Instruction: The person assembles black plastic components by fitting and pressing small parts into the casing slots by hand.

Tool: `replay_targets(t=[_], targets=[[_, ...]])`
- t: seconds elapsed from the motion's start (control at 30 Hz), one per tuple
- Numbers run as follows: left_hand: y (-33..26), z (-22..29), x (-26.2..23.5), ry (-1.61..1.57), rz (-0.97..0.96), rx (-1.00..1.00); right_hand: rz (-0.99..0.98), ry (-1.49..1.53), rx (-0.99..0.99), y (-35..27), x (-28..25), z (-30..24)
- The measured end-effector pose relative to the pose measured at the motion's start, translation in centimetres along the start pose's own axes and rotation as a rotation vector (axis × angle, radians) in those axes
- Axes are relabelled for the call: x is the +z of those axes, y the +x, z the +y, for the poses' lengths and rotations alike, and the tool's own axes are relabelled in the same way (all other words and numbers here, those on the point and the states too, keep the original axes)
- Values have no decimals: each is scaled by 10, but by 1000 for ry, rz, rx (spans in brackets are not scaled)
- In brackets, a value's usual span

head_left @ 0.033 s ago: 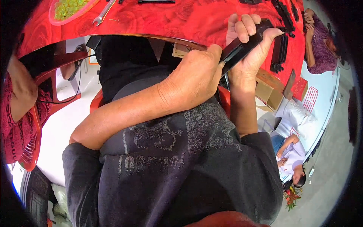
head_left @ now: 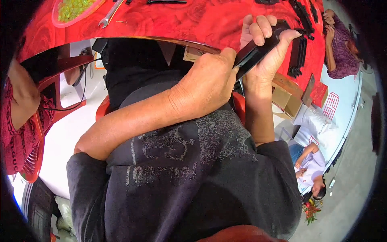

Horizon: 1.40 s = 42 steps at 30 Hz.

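Note:
My right hand (head_left: 264, 50) is wrapped round a long black block-like piece (head_left: 258, 51), which looks like plastic with a slot along its side. Its fingers curl over the far side, and the thumb lies along the near side by the upper end. The piece tilts, its upper end to the right and its lower end toward my left hand (head_left: 209, 82). That hand is closed in a fist against the lower end. Whatever lies inside the fist is hidden from view.
On the red tablecloth (head_left: 161, 24) are a pink-rimmed bowl (head_left: 60, 23) of yellow-green pieces, a wrench (head_left: 109, 15) and several black strips (head_left: 297, 56). Cardboard boxes (head_left: 282, 99) stand below the table edge at right. Other people sit at left, far right and lower right.

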<state>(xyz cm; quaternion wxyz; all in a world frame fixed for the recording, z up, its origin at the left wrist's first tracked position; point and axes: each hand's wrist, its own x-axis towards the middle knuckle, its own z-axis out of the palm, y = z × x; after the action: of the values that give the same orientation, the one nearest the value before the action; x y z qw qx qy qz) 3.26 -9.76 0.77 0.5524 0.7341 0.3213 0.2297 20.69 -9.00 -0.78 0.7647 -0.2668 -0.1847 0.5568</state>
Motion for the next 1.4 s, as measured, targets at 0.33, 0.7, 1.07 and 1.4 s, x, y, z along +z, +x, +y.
replay_targets(t=[0.33,0.7,1.07,1.4], targets=[[1,4,-7,-70,-81,-33,-28,-2,-8,-1,-4,2],[7,4,-5,-112,-17,-82,-197,-53,-16,2,4,0],[11,-4,-4,-38,23,-33,-22,-126,-12,-7,20,13],[17,-14,-7,37,-101,-89,335,-175,-54,-5,-8,9]])
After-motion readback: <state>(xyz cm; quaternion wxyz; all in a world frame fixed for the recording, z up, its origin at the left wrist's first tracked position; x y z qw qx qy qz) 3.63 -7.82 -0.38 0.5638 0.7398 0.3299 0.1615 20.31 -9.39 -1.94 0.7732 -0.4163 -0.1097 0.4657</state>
